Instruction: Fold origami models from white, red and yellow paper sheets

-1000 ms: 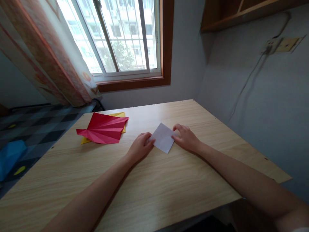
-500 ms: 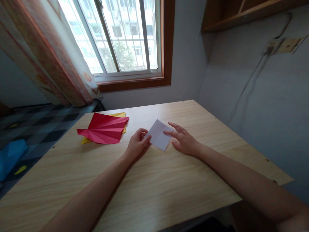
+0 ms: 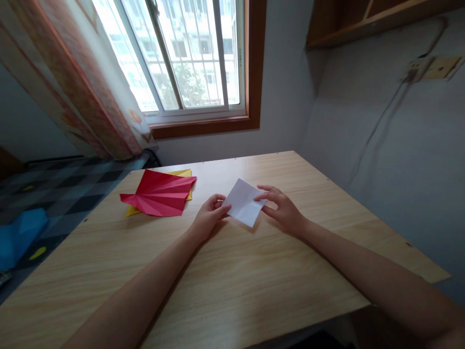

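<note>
Head view: both bare hands meet at a square of white paper (image 3: 242, 203), which sits near the middle of the table (image 3: 250, 286), turned so that its corners point left, right, away and toward the person. Faint crease lines show on its upper face. The left forearm (image 3: 145, 286) enters from the bottom edge and slants up and to the right, and the left hand (image 3: 209, 215) pinches the paper's left corner, thumb laid on top and curled fingers around and under the edge. The right forearm (image 3: 366, 264) comes in from the lower right, angled up and to the left. At its end the right hand (image 3: 285, 208) is loosely bent at the paper's right corner, with one finger reaching over the upper face, another extended just beyond the far edge, and the thumb near the lower right edge, partly hidden by the sheet; whether it grips the corner or only touches it, I cannot tell. Well to the left of the paper, a pleated sheet of red paper (image 3: 160, 194) lies across yellow paper (image 3: 189, 192), which shows at its edges. Beyond the table's far side is a window (image 3: 198, 63) with a wooden frame.
</note>
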A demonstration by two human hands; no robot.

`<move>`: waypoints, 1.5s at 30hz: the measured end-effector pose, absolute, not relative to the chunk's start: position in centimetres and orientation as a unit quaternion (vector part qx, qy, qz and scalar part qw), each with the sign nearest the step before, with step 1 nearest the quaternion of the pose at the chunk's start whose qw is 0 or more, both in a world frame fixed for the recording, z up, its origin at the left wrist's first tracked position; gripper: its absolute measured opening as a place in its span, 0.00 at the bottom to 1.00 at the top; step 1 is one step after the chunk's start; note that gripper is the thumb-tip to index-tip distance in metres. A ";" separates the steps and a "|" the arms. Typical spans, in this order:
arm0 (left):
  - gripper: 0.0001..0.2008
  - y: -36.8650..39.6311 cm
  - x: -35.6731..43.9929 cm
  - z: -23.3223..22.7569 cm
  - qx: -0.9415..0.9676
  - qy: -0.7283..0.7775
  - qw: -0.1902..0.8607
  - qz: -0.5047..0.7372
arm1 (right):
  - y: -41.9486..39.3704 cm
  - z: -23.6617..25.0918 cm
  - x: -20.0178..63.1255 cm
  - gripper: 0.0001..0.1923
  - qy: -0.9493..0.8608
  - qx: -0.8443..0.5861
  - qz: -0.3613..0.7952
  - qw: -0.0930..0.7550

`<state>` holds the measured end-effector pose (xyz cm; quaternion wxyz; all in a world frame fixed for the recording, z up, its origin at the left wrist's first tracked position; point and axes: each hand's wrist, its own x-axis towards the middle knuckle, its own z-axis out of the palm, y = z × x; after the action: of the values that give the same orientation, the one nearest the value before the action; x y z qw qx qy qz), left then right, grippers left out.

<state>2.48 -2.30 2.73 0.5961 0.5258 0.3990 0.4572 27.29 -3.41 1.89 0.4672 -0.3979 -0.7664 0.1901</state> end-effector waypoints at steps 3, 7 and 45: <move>0.19 -2.4 2.6 2.6 0.516 0.383 0.627 0.439 | -3.1 1.3 27.3 0.09 -0.737 -0.373 0.267 0.496; 0.15 -2.9 2.6 2.9 0.506 0.370 0.662 0.410 | -2.7 0.7 27.2 0.09 -0.704 -0.363 0.346 0.503; 0.22 -4.0 4.3 3.0 0.627 0.409 0.513 0.420 | -3.0 1.1 25.8 0.18 -0.607 -0.426 0.427 0.518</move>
<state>4.27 -4.04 2.96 0.5127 0.6267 0.4094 0.4205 25.85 -3.02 1.08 0.5176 -0.4265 -0.6068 0.4267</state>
